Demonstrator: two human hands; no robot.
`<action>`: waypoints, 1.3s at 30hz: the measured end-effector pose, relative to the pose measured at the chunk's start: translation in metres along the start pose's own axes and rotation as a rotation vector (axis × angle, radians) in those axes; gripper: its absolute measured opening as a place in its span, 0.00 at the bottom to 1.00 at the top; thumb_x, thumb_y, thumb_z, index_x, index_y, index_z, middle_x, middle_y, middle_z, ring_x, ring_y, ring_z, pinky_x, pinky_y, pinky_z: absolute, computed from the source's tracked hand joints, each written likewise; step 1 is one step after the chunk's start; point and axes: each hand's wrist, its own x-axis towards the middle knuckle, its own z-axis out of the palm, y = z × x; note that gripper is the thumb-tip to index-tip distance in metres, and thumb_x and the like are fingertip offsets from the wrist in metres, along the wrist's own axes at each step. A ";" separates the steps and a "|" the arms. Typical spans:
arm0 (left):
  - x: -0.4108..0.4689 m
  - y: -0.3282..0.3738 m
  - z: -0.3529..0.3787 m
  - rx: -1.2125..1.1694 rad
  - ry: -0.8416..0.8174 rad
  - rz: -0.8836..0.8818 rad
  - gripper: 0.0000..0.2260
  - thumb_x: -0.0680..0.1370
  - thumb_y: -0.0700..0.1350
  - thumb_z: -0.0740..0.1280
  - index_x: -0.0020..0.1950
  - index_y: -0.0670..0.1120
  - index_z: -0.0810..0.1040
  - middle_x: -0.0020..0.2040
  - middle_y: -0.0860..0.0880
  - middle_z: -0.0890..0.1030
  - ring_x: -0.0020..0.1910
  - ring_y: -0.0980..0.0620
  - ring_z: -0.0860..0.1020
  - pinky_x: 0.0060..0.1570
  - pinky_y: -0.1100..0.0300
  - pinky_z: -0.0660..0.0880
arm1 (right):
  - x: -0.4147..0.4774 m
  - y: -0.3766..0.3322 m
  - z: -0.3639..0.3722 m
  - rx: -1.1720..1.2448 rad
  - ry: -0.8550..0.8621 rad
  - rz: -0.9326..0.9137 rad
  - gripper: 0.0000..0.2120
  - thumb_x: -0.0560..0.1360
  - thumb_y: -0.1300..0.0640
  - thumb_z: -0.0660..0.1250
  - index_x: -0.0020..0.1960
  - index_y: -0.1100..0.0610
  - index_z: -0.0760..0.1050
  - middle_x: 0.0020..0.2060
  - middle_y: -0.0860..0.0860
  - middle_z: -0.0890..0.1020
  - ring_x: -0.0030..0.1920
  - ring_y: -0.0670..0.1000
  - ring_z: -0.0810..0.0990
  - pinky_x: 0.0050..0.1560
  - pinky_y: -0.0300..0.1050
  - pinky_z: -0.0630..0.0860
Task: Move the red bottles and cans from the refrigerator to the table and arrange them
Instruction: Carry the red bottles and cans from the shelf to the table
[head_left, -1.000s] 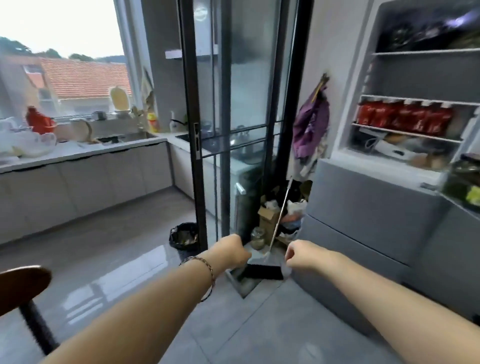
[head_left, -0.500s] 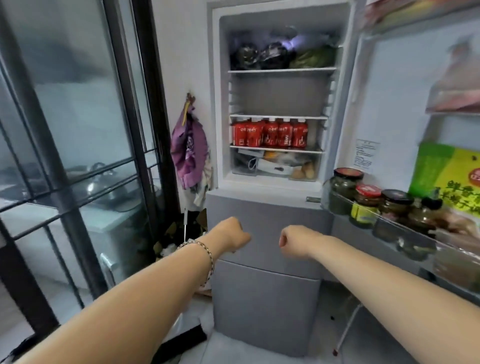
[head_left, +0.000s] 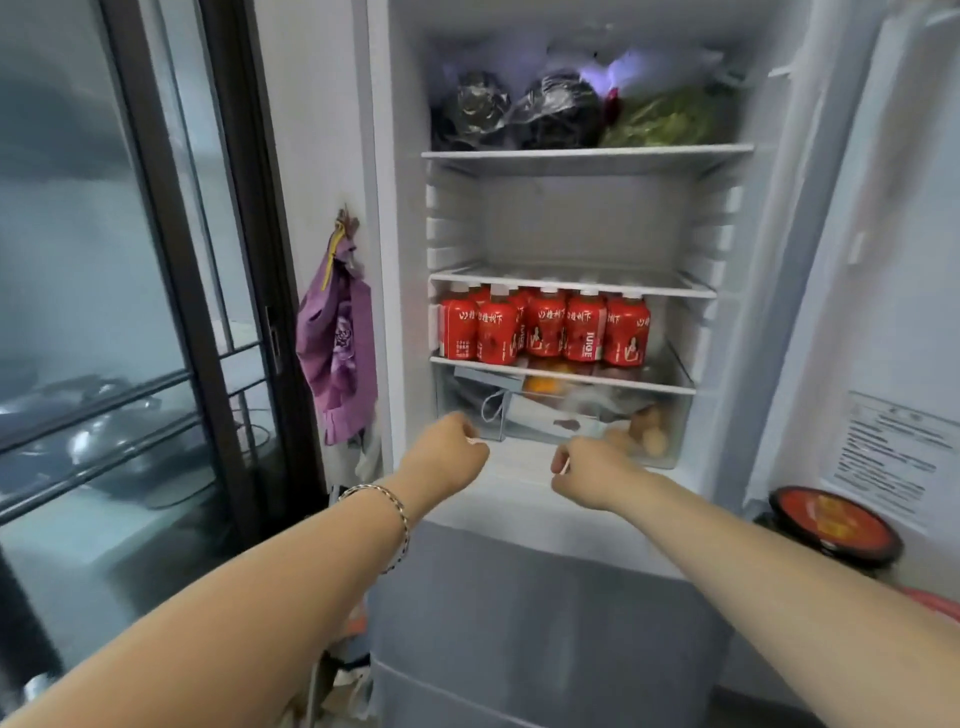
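Note:
Several red bottles (head_left: 545, 327) with white caps stand in a tight row on the lower glass shelf (head_left: 670, 387) of the open refrigerator (head_left: 395, 260). My left hand (head_left: 449, 460), with a bracelet on its wrist, is curled into a fist and holds nothing, below and left of the bottles. My right hand (head_left: 589, 470) is also curled and empty, level with the crisper drawer under the shelf. Both hands are apart from the bottles.
Dark bags and greens fill the top shelf (head_left: 587, 153); the middle shelf is bare. The open door (head_left: 883, 312) is at the right, with a red-lidded jar (head_left: 834, 525) in its rack. A purple bag (head_left: 340, 358) hangs left of the fridge, beside a black-framed glass door (head_left: 171, 260).
The view has swung from the kitchen floor to the open refrigerator and come closer. Both fists have risen toward the crisper drawer, still empty.

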 end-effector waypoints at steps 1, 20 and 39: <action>0.016 -0.001 0.001 -0.027 0.029 0.008 0.11 0.76 0.43 0.61 0.58 0.46 0.72 0.54 0.44 0.77 0.46 0.46 0.76 0.46 0.57 0.73 | 0.016 0.002 0.002 0.022 0.013 -0.003 0.13 0.74 0.57 0.62 0.58 0.56 0.74 0.57 0.53 0.78 0.53 0.54 0.77 0.46 0.42 0.73; 0.299 0.008 0.015 0.047 0.395 0.136 0.38 0.61 0.74 0.65 0.65 0.56 0.70 0.71 0.42 0.57 0.73 0.40 0.52 0.73 0.47 0.46 | 0.293 -0.012 0.004 0.853 0.309 -0.195 0.41 0.59 0.55 0.80 0.64 0.45 0.60 0.59 0.47 0.73 0.62 0.48 0.72 0.66 0.51 0.71; 0.301 0.023 0.038 -0.133 0.218 0.178 0.33 0.59 0.67 0.73 0.61 0.59 0.68 0.72 0.52 0.47 0.72 0.41 0.50 0.70 0.42 0.61 | 0.277 0.032 -0.032 0.546 0.497 -0.030 0.36 0.69 0.63 0.69 0.73 0.53 0.57 0.69 0.54 0.59 0.71 0.53 0.60 0.71 0.46 0.62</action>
